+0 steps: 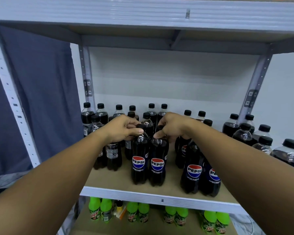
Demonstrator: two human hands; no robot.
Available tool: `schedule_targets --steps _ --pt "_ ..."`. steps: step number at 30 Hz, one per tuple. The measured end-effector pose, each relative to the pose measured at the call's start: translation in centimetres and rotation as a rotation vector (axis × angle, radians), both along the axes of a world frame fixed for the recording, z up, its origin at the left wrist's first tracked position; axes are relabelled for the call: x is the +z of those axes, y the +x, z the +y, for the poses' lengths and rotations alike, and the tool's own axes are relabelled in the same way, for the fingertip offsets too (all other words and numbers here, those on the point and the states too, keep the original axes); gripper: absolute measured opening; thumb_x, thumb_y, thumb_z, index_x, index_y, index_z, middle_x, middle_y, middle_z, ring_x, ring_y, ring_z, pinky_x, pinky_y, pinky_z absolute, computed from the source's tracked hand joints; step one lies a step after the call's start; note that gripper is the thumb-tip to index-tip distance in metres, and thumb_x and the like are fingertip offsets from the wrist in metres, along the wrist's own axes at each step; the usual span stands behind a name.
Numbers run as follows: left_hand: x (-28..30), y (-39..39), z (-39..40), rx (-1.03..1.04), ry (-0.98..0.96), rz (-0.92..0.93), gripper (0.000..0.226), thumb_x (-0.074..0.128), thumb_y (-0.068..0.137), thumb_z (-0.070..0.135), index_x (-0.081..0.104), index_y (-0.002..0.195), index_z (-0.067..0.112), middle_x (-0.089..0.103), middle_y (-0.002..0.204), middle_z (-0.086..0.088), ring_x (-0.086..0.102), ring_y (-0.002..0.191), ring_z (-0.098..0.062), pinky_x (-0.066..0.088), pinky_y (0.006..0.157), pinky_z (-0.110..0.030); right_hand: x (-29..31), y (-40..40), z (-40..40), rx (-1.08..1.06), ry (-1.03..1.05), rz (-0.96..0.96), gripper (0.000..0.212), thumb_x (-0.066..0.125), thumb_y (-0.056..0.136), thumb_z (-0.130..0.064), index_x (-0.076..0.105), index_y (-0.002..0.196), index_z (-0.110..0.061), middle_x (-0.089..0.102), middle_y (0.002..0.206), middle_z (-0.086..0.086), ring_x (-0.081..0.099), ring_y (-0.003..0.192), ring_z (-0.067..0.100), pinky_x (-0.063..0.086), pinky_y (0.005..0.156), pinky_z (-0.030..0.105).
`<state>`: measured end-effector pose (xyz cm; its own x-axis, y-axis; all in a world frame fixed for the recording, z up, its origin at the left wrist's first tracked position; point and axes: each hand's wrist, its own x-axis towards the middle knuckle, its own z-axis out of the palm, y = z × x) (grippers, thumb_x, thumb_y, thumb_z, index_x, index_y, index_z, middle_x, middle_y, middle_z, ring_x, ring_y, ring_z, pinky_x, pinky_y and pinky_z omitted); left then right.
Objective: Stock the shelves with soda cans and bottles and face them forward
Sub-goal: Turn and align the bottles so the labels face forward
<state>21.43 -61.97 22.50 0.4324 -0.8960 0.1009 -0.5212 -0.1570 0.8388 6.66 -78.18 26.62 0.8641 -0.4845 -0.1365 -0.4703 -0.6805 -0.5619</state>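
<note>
Head view: hands [124,128] [172,125] grip Pepsi bottles [140,156] amid crowded bottles [243,133].

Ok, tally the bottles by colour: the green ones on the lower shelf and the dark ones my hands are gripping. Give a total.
Bright green plastic bottles: 8
Dark plastic Pepsi bottles with black caps, one gripped at the cap by the left hand, one by the right hand: 2
Total: 10

Two bottles [148,160] stand side by side on the shelf [159,195] under the hands [148,127]; more bottles [126,111] behind.
</note>
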Motion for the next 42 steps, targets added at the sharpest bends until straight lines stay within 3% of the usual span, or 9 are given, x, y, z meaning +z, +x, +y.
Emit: schedule_targets --steps 4,13,15,22,27,32,36,38,42 --pt "0.1 -0.4 1.5 0.01 -0.027 0.015 0.016 0.069 0.096 0.021 0.067 0.107 0.033 0.079 0.101 0.006 0.073 0.102 -0.009 0.058 0.093 -0.03 -0.5 0.6 0.8 0.007 0.064 -0.008 0.057 0.083 0.081 -0.022 0.057 0.129 -0.005 0.07 0.113 0.018 0.075 0.084 0.033 0.061 0.075 0.04" --pt "0.3 -1.0 2.7 0.014 -0.028 0.011 0.018 0.068 0.096 0.021 0.066 0.098 0.038 0.078 0.105 0.006 0.072 0.103 -0.006 0.056 0.096 -0.031 -0.5 1.0 1.2 0.015 0.083 -0.001 0.041 0.083 0.081 -0.019 0.06 0.115 -0.013 0.065 0.101 0.015 0.069 0.071 0.029 0.054 0.061 0.032" --pt "0.4 -1.0 2.8 0.013 -0.027 0.011 0.019 0.068 0.096 0.021 0.065 0.096 0.039 0.078 0.103 0.008 0.072 0.102 -0.004 0.056 0.095 -0.03 -0.7 1.0 1.0 0.017 0.088 -0.003 0.047 0.083 0.081 -0.018 0.06 0.122 -0.011 0.062 0.099 0.014 0.067 0.07 0.028 0.052 0.059 0.031" --pt "0.4 -1.0 3.1 0.026 -0.006 -0.001 0.014 0.068 0.097 0.021 0.066 0.103 0.034 0.078 0.105 0.006 0.071 0.101 -0.002 0.056 0.095 -0.029 -0.9 1.4 0.6 0.032 0.125 0.017 0.04 0.083 0.08 -0.02 0.058 0.111 -0.017 0.063 0.099 0.016 0.065 0.071 0.028 0.053 0.068 0.036" --pt "0.5 -1.0 3.1 0.042 0.012 0.007 0.037 0.067 0.097 0.021 0.061 0.132 0.018 0.078 0.107 0.008 0.071 0.105 -0.004 0.055 0.099 -0.033 -0.6 1.2 1.1 0.035 0.098 0.032 0.047 0.084 0.079 -0.02 0.06 0.119 -0.014 0.061 0.102 0.014 0.068 0.076 0.03 0.054 0.066 0.034" --pt "0.3 -1.1 3.1 0.042 -0.001 -0.011 0.024 0.068 0.096 0.022 0.065 0.12 0.025 0.077 0.097 0.016 0.071 0.102 -0.001 0.056 0.094 -0.024 -0.6 0.9 1.6 0.036 0.012 0.012 0.046 0.083 0.081 -0.022 0.062 0.12 -0.01 0.062 0.089 0.006 0.067 0.076 0.025 0.055 0.058 0.028" --pt "0.2 -1.1 3.4 0.056 -0.011 -0.118 0.038 0.072 0.093 0.028 0.064 0.13 0.022 0.071 0.11 0.019 0.063 0.104 0.012 0.048 0.105 -0.024 0.6 0.9 2.0 0.076 -0.059 0.058 0.05 0.085 0.077 -0.038 0.066 0.116 -0.013 0.068 0.108 0.005 0.068 0.097 0.025 0.059 0.08 0.036" --pt "0.4 -0.7 3.8 0.078 -0.037 -0.137 0.049 0.072 0.093 0.03 0.059 0.139 0.018 0.066 0.133 0.005 0.06 0.121 0.0 0.045 0.112 -0.03 1.6 1.2 2.4 0.104 -0.174 0.04 0.06 0.083 0.075 -0.049 0.067 0.122 -0.017 0.067 0.119 0.001 0.064 0.106 0.021 0.054 0.088 0.034" --pt "1.5 1.1 5.1 0.2 -0.128 -0.228 0.03 0.068 0.097 0.025 0.069 0.127 0.018 0.074 0.114 0.004 0.069 0.107 -0.008 0.055 0.1 -0.031 3.5 2.9 4.1 0.129 -0.216 -0.195 0.05 0.083 0.078 -0.046 0.07 0.117 -0.017 0.07 0.115 0.0 0.064 0.107 0.019 0.051 0.099 0.036"
